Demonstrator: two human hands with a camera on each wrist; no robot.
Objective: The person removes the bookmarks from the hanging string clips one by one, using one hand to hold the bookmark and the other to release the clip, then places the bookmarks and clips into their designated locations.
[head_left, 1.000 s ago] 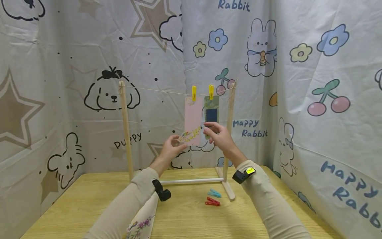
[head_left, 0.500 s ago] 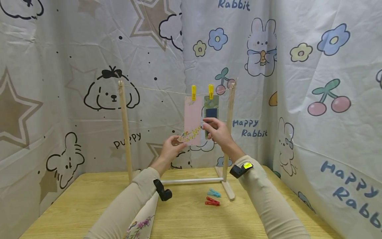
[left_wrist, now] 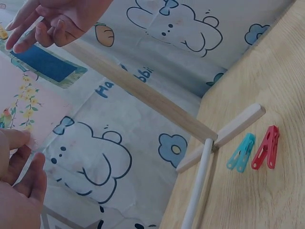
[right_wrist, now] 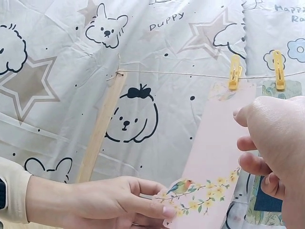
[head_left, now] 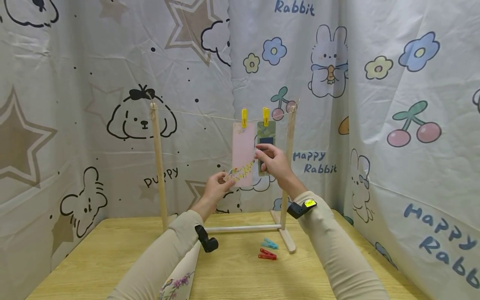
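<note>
A pink card (head_left: 243, 146) with a bird and yellow blossoms hangs from a string by a yellow clothespin (head_left: 244, 118). My left hand (head_left: 216, 189) pinches its lower left corner between thumb and fingers, as the right wrist view also shows. Near the card's right edge is my right hand (head_left: 277, 164), its fingers loosely bent and nothing visible in its grasp; whether a fingertip touches the edge I cannot tell. Partly behind that hand hangs a green card (head_left: 267, 130) with a dark blue panel, under a second yellow clothespin (head_left: 266, 116).
Wooden posts (head_left: 158, 166) hold the string, joined low down by a white rod (head_left: 243, 228). A blue clothespin (head_left: 269, 243) and a red clothespin (head_left: 267, 254) lie on the wooden table (head_left: 232, 275). A floral card (head_left: 179, 279) lies partly under my left arm.
My right hand has risen slightly along the pink card's right edge, leaving more of the green card's lower part in sight. My left hand keeps its pinch on the corner.
</note>
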